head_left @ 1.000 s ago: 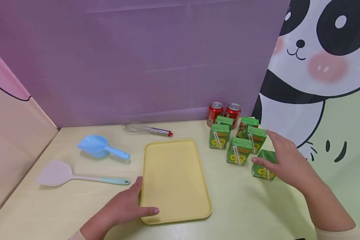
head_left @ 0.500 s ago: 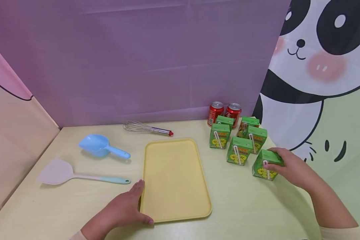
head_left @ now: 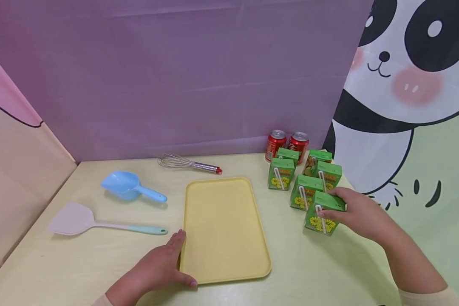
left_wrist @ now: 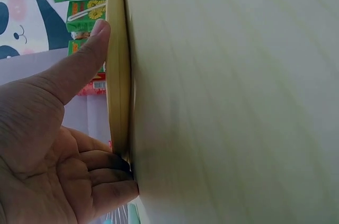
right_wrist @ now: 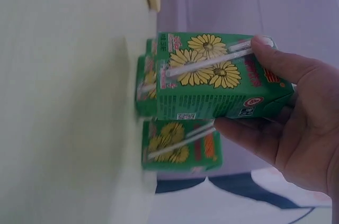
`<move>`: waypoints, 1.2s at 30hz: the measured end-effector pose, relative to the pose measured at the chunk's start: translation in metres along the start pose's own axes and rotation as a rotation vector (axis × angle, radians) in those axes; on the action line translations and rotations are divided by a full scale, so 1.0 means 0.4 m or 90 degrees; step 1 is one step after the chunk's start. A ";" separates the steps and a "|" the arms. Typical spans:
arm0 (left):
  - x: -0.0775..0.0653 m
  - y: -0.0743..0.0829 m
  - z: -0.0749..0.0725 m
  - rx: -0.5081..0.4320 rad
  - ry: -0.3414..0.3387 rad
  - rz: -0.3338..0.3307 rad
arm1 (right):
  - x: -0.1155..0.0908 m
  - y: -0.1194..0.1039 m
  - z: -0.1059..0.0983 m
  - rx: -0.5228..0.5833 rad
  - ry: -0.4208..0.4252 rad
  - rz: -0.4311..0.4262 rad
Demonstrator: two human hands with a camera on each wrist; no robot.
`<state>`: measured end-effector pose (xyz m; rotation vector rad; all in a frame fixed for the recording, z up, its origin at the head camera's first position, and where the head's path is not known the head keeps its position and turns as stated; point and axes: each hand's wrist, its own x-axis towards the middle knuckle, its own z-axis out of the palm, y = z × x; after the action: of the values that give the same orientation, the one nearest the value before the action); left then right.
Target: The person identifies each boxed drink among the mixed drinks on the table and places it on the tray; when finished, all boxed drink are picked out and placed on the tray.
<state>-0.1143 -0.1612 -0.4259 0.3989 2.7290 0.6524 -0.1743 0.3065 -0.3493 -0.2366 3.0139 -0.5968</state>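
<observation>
My right hand (head_left: 361, 214) pinches a green juice box (head_left: 322, 222) by its upper part, thumb on the front with the straw. In the right wrist view the juice box (right_wrist: 212, 94) hangs a little off the table, in front of other green boxes (right_wrist: 180, 152). My left hand (head_left: 157, 265) lies along the left edge of a yellow tray (head_left: 226, 229), thumb spread toward the near-left corner. In the left wrist view, the thumb and fingers of that hand (left_wrist: 47, 134) touch the side of the tray (left_wrist: 118, 102); the fingers look mostly straight.
Several more green juice boxes (head_left: 281, 174) stand at the back right, with two red cans (head_left: 276, 145) behind them. A whisk (head_left: 191, 164) lies at the back. On the left are a blue scoop (head_left: 126, 185) and a pale spatula (head_left: 74, 220).
My right hand has come down onto the nearest juice box, gripped it, and moved it left. My left thumb has shifted from over the tray to its near-left corner.
</observation>
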 end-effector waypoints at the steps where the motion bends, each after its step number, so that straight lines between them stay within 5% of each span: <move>1: 0.001 -0.001 0.001 0.001 0.001 0.000 | 0.002 -0.015 0.000 0.005 0.001 -0.009; 12: 0.008 -0.002 0.002 -0.005 0.002 0.007 | 0.084 -0.185 0.052 0.002 0.025 -0.125; 36: 0.007 -0.008 0.005 0.011 -0.001 0.021 | 0.388 -0.459 0.244 0.076 -0.013 -0.197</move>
<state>-0.1169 -0.1620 -0.4297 0.4488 2.7342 0.6380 -0.2934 0.0772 -0.3735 -0.7060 2.9283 -0.7869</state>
